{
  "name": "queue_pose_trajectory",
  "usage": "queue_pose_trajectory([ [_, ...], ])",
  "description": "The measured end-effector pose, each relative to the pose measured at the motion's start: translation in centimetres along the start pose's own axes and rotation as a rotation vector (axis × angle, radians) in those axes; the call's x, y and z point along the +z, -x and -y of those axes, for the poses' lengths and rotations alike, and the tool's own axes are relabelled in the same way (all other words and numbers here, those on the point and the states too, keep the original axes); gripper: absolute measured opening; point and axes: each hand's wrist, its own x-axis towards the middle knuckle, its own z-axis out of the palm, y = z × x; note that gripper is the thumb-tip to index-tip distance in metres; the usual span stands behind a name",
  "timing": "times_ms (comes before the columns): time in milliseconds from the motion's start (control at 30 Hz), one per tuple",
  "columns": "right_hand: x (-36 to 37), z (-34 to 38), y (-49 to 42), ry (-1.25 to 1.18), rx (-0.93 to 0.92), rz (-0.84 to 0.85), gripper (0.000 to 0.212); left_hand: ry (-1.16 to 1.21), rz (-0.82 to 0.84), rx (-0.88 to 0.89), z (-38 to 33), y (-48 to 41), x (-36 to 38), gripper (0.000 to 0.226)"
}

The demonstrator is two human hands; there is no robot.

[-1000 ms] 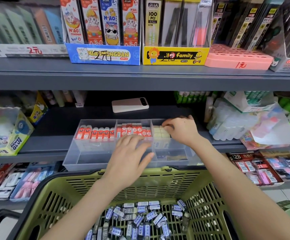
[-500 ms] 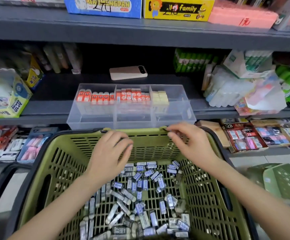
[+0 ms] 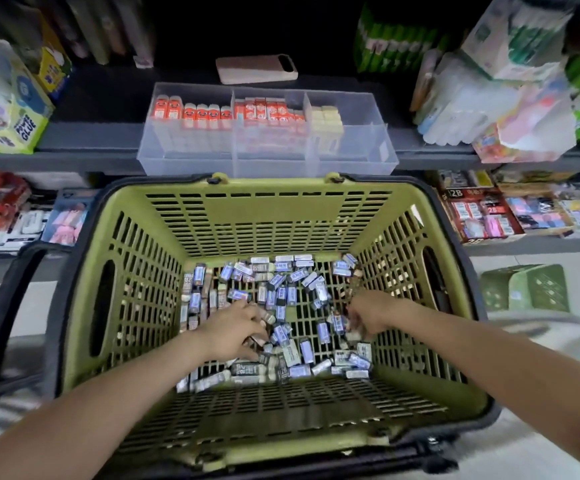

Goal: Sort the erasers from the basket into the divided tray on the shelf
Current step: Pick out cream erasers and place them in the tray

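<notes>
While the left hand (image 3: 233, 329) and right hand (image 3: 368, 311) curl into the erasers (image 3: 283, 294) loose in the basket (image 3: 247, 216), with both grips too blurred to tell, picking seems the step in hand, and next comes a lift to the divided tray (image 3: 351, 157) at twelve o'clock.

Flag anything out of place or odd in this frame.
A phone-like device lies flat on the shelf behind the tray. It looks like a personal item left there, not goods for sale. The erasers in the basket are a loose jumble, as expected.
</notes>
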Motion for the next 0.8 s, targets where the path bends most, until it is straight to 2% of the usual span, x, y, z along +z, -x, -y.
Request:
queue_pose_trajectory([
  [67,0.5,-0.4,-0.2,-0.063,0.0,-0.006,0.032,0.01,0.012,0.002,0.1,0.1,0.2,0.05],
  [167,0.9,-0.4,-0.5,-0.018,-0.034,-0.048,0.03,0.136,-0.021,-0.038,-0.2,-0.1,-0.2,0.048],
  [233,0.9,-0.3,-0.7,-0.028,-0.057,-0.063,0.027,0.295,-0.095,-0.081,-0.9,-0.3,-0.5,0.036],
  [300,0.2,-0.3,-0.6,-0.115,-0.085,-0.103,0.019,0.589,-0.171,-0.12,-1.9,-0.5,-1.0,0.025],
  [333,-0.3,-0.1,-0.4,-0.202,-0.097,-0.131,0.015,0.786,-0.184,-0.14,-2.5,-0.6,-1.3,0.02],
  [400,-1.2,0.7,0.0,-0.527,-0.135,-0.155,0.01,1.191,-0.133,-0.159,-4.0,-0.8,-2.0,0.018],
  [467,-1.8,2.1,0.6,-0.924,-0.198,-0.107,0.011,1.492,-0.07,-0.159,-5.4,-1.1,-2.4,0.03],
  [533,-2.0,3.2,0.9,-1.251,-0.283,-0.007,0.019,1.671,-0.089,-0.158,-6.4,-1.6,-2.4,0.034],
  [600,-2.0,3.2,0.7,-1.383,-0.301,0.01,0.021,1.766,-0.167,-0.198,-6.6,-2.0,-2.4,0.026],
  [633,-1.9,2.8,0.4,-1.326,-0.251,-0.059,0.018,1.793,-0.204,-0.227,-6.5,-2.0,-2.3,0.023],
  [667,-1.7,2.4,0.0,-1.158,-0.167,-0.171,0.016,1.812,-0.23,-0.253,-6.1,-2.1,-2.3,0.022],
  [733,-0.5,1.4,-0.9,-0.608,0.028,-0.33,0.02,1.822,-0.233,-0.3,-5.0,-2.0,-2.2,0.024],
  [767,0.4,1.2,-1.4,-0.403,0.1,-0.332,0.026,1.811,-0.223,-0.324,-4.5,-2.0,-2.3,0.025],
  [800,1.4,1.2,-1.8,-0.295,0.142,-0.295,0.032,1.802,-0.213,-0.348,-4.0,-1.9,-2.3,0.025],
])
